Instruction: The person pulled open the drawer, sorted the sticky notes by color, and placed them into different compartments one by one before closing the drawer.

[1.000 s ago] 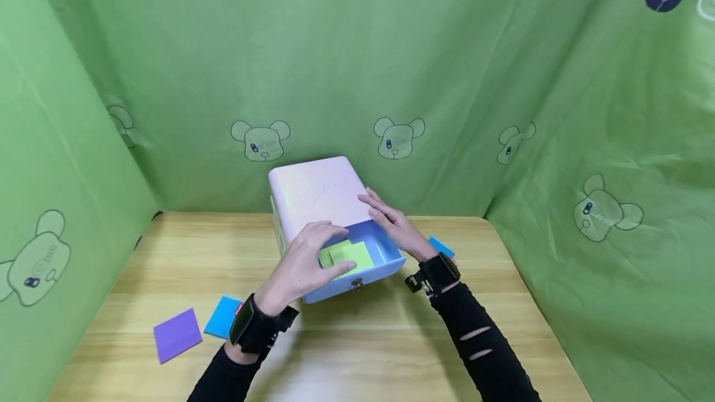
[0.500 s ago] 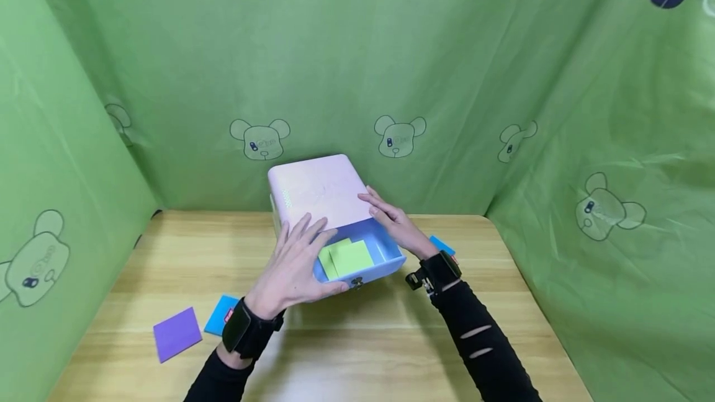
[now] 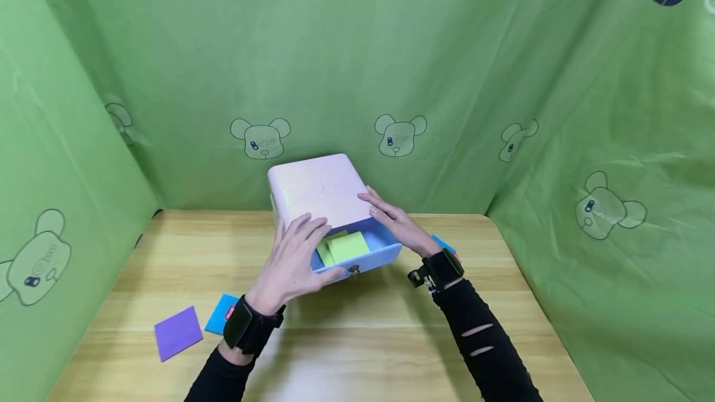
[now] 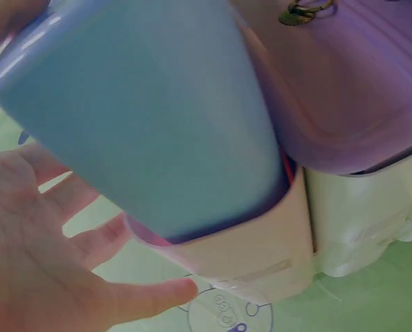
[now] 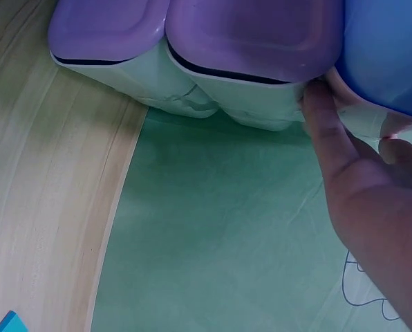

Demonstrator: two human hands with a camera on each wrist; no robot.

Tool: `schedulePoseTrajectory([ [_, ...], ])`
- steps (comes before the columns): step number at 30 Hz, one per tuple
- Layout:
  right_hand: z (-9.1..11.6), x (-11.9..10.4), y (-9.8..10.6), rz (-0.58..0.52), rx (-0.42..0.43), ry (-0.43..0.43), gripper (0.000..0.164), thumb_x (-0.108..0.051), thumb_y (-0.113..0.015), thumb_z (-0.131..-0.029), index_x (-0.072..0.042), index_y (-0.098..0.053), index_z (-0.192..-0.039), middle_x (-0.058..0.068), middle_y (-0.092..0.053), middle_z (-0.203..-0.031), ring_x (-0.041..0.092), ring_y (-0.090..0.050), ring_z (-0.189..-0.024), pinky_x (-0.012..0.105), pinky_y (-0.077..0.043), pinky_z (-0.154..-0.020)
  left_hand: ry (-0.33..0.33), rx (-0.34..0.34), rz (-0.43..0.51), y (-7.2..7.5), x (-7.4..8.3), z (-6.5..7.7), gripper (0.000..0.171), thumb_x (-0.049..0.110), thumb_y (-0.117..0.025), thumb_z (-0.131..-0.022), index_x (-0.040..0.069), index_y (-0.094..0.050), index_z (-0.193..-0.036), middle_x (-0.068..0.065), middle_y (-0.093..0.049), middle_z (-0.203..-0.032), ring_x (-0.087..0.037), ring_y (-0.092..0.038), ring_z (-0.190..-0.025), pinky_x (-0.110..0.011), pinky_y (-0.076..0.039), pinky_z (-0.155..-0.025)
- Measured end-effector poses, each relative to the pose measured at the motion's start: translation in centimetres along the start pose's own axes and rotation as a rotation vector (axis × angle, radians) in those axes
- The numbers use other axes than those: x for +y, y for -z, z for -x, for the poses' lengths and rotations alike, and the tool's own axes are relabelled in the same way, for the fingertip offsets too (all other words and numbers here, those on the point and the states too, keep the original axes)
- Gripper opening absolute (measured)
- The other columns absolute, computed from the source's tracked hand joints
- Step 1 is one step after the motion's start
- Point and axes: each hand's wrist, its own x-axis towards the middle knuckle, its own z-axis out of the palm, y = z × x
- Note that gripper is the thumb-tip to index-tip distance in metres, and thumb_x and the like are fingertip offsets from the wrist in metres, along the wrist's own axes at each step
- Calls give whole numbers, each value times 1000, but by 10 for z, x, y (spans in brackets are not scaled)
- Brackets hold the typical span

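Note:
A small drawer cabinet with a pale pink top (image 3: 318,188) stands on the table, its blue drawer (image 3: 382,254) pulled partway out. Yellow-green paper squares (image 3: 349,247) lie inside the drawer, which has a metal knob (image 3: 354,271) on its front. My left hand (image 3: 287,265) spreads its fingers along the cabinet's left front corner, its thumb at the drawer's front. In the left wrist view that thumb lies over the blue front edge. My right hand (image 3: 393,222) rests with fairly straight fingers on the cabinet's upper right edge. In the right wrist view its fingers touch the casing beside the blue drawer.
Purple drawers (image 5: 254,38) sit shut below the blue one. A purple square (image 3: 179,332) and a blue square (image 3: 219,314) with a red label lie at the left on the wooden table (image 3: 357,352). Another blue piece (image 3: 443,242) lies behind my right wrist. Green cloth (image 3: 335,48) surrounds the table.
My left hand has straightened its fingers and shifted from above the drawer to its left side. The blue drawer has slid slightly inward with the paper squares. My right hand has stayed in place.

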Motion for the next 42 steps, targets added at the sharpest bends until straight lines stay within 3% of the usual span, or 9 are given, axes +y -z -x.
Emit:
schedulePoseTrajectory([
  [11,2,1,5,11,-63,25,45,-51,-32,-109,-45,-38,-153,-13,-4,-173,16,-2,-161,69,-3,-126,-36,70,-32,-4,-7,-5,59,49,-73,-88,13,-65,-134,-8,-65,-140,-35,-52,-136,-63,-41,-112],
  [16,6,4,6,16,-77,83,49,-42,-44,-107,-42,-35,-155,-14,-4,-173,18,-3,-161,68,-6,-127,-22,68,-42,-7,-7,-5,52,45,-71,-92,15,-65,-134,-7,-64,-141,-33,-52,-136,-66,-40,-112],
  [21,7,9,9,15,-89,133,61,-45,-56,-102,-39,-32,-158,-12,-5,-173,22,-3,-162,71,-4,-125,-32,90,-71,-9,-7,-7,47,43,-70,-94,16,-65,-132,-8,-63,-142,-36,-51,-138,-66,-41,-111],
  [24,7,11,9,2,-94,122,71,-43,-67,-96,-40,-32,-158,-14,-4,-173,24,-2,-162,72,-5,-124,-45,124,-100,-11,-8,-7,41,40,-70,-95,18,-66,-129,-10,-63,-143,-42,-49,-140,-68,-42,-110],
  [28,7,11,5,-16,-97,78,82,-32,-78,-90,-42,-32,-157,-17,-3,-172,24,-3,-161,65,-14,-127,-57,162,-145,-14,-9,-6,35,37,-70,-95,19,-67,-125,-11,-65,-140,-46,-51,-138,-67,-47,-103],
  [35,3,9,0,-37,-75,90,74,-22,-72,-95,-37,-34,-157,-6,-1,-174,27,-3,-161,60,-20,-127,-80,249,-192,-18,-11,-8,25,33,-67,-96,20,-69,-118,-8,-71,-131,-46,-57,-131,-61,-53,-93],
  [39,3,10,-1,-13,-43,78,66,-28,-68,-98,-39,-37,-155,-13,-4,-173,25,-6,-161,56,-22,-127,-97,289,-222,-21,-13,-10,21,29,-68,-95,21,-69,-115,-5,-73,-128,-43,-59,-128,-56,-53,-88],
  [42,2,11,-2,7,-11,80,60,-31,-65,-100,-40,-40,-154,-12,-7,-173,27,-15,-160,54,-31,-124,-95,315,-242,-21,-14,-12,20,24,-69,-95,20,-70,-114,-2,-74,-126,-39,-62,-125,-54,-53,-86],
])
